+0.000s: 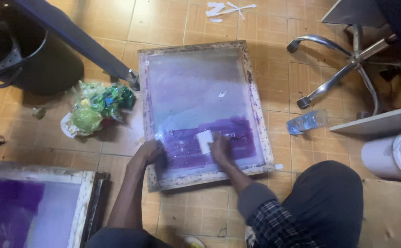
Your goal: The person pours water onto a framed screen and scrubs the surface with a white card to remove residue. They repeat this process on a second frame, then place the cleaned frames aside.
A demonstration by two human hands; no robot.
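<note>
Purple ink (237,131) remains only on the wooden-framed printing screen's (255,103) near band (far part looks pale), where the right hand (220,149) presses a gripped white pad (204,141) while the left hand (152,151), curled, steadies the frame edge.

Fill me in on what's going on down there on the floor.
A person crouches over a wooden-framed mesh screen lying flat on the tiled floor. The right hand presses a small white card onto the purple ink patch at the near end of the mesh; the far end looks pale. The left hand rests on the frame's near left side. A second purple-stained screen lies to the left, with a plastic bottle to the right.
</note>
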